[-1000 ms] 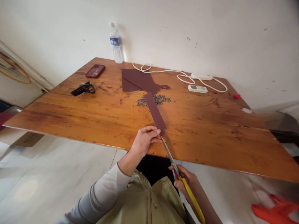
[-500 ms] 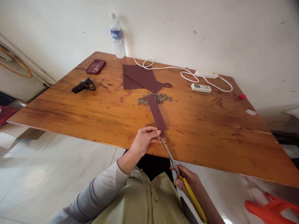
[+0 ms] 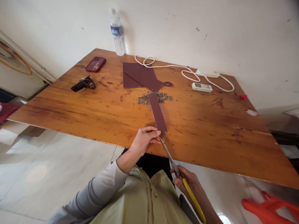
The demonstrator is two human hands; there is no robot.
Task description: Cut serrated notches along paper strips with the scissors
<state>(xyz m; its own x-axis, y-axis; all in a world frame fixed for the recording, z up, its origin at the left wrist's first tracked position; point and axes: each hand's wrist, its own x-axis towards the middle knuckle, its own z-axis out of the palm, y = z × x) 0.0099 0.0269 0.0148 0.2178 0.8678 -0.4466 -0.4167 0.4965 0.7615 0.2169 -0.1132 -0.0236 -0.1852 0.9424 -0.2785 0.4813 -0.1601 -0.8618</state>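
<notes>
My left hand (image 3: 143,140) pinches the near end of a long dark maroon strip (image 3: 157,112) that lies on the wooden table (image 3: 210,124). Yellow-handled scissors (image 3: 179,177) are gripped in my right hand (image 3: 187,182), below the table's front edge. Their metal blades point up and left, and the tips meet the strip's near end beside my left fingers. The strip's far end rests on a small pile of fine cuttings (image 3: 155,98).
Larger maroon sheets (image 3: 140,76) lie further back. A water bottle (image 3: 116,32) stands at the wall. A dark red phone (image 3: 95,64), a black tool (image 3: 81,84), a white cord with power strip (image 3: 205,74) and a remote (image 3: 202,87) lie around. An orange object (image 3: 268,208) is at lower right.
The view has shifted a little, so the table sits slightly higher in the picture. Both hands, the strip and the scissors keep the same pose.
</notes>
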